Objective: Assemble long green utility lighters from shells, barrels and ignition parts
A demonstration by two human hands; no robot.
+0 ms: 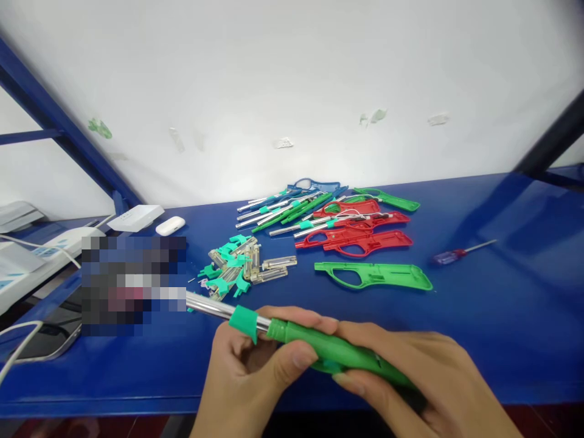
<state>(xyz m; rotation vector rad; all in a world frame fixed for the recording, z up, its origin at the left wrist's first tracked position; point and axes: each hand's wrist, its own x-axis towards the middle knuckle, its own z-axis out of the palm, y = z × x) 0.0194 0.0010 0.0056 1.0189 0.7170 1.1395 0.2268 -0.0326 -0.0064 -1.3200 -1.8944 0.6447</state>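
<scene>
Both of my hands grip a long-necked lighter with a green body, a metal tube pointing left and a teal piece around the tube. My left hand pinches the front of the body, thumb on the near side. Wrapped round the rear of the body is my right hand, its palm hiding the end. Just beyond lies a green lighter half-shell, hollow side up. To its left is a pile of teal triggers and clear fuel tanks.
Farther back lie red half-shells, green and blue shells and metal tubes. A screwdriver rests on the right of the blue table. On the left are a white earbud case, a phone, cables and a pixelated patch.
</scene>
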